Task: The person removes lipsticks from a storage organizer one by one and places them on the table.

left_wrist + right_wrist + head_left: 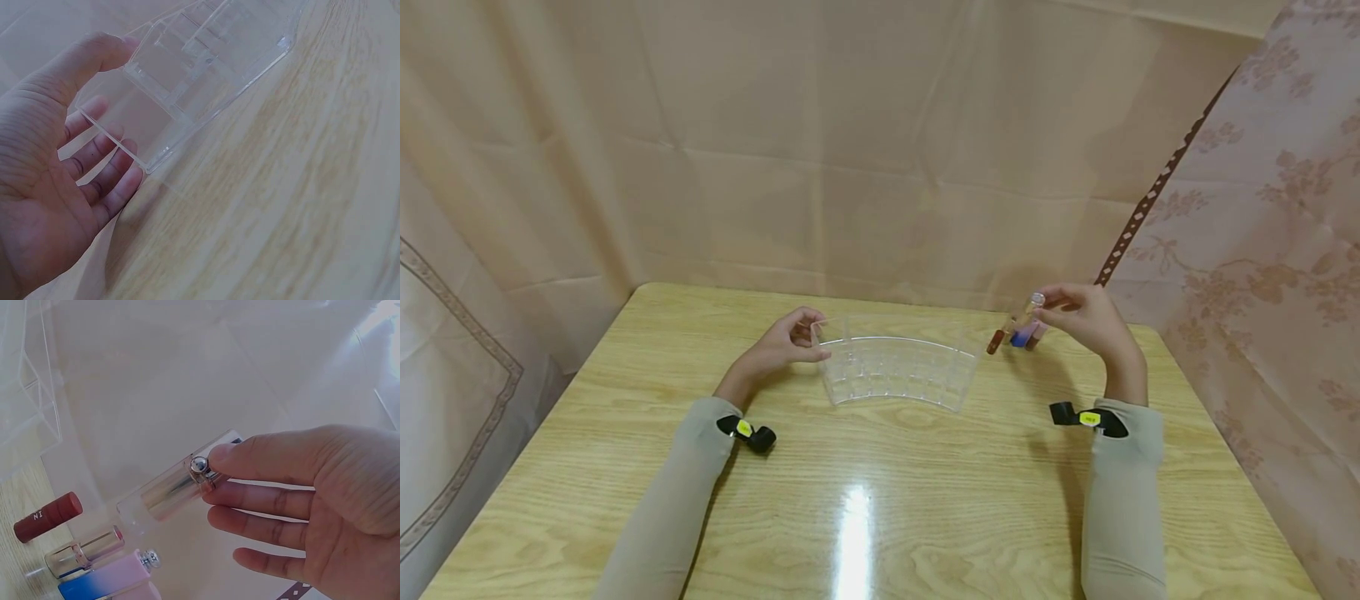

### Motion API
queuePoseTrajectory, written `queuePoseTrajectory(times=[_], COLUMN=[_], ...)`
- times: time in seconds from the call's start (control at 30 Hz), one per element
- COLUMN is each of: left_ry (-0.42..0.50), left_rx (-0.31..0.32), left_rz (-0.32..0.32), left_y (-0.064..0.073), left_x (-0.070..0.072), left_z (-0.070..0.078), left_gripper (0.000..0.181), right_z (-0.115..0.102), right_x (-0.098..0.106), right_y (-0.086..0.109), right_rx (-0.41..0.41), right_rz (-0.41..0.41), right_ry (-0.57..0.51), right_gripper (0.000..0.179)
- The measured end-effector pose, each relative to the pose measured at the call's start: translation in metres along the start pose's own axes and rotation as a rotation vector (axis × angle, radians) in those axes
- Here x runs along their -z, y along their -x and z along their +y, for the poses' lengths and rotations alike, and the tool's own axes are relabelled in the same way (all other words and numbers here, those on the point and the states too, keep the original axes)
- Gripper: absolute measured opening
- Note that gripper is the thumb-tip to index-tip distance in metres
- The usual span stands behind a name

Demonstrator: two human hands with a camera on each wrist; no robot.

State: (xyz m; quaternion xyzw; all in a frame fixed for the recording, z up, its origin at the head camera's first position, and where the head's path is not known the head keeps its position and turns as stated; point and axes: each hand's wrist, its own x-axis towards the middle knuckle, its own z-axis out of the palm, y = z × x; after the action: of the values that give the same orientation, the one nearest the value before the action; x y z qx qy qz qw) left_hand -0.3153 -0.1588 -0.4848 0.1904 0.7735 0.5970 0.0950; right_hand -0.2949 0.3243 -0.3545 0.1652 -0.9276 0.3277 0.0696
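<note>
A clear plastic lipstick organizer (891, 375) with several compartments and a curved front stands on the table. My left hand (782, 340) grips its left end, the thumb at the upper edge and the other fingers along the side wall. To the right, my right hand (1086, 323) pinches a clear and gold lipstick tube (184, 478) between thumb and forefinger, raised above the table. Below it in the right wrist view are a dark red lipstick tube (49, 517), a clear tube with a gold band (84, 551) and a pink-to-blue lipstick tube (109, 577).
The wooden table (925, 500) has its back edge close behind the organizer and the tubes. A beige curtain (850, 167) hangs behind it, and a flowered pink cloth (1270, 250) hangs on the right. Light glares on the near tabletop.
</note>
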Motion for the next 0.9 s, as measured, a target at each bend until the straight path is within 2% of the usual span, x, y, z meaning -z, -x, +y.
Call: queuePoseTrajectory(times=[0.13, 0.47, 0.9], left_ry=[0.003, 0.009, -0.004], left_rx=[0.004, -0.032, -0.017], left_rz=[0.000, -0.001, 0.003], left_y=[0.001, 0.001, 0.001], left_x=[0.000, -0.001, -0.001], left_z=[0.000, 0.000, 0.001], left_gripper=[0.059, 0.059, 0.058], right_z=[0.003, 0.010, 0.018], right_x=[-0.001, -0.005, -0.010], right_y=[0.000, -0.002, -0.005], right_rx=[-0.005, -0.021, -0.042], right_rz=[-0.002, -0.025, -0.068], right_ry=[0.008, 0.006, 0.012], right_gripper=[0.025, 0.025, 0.026])
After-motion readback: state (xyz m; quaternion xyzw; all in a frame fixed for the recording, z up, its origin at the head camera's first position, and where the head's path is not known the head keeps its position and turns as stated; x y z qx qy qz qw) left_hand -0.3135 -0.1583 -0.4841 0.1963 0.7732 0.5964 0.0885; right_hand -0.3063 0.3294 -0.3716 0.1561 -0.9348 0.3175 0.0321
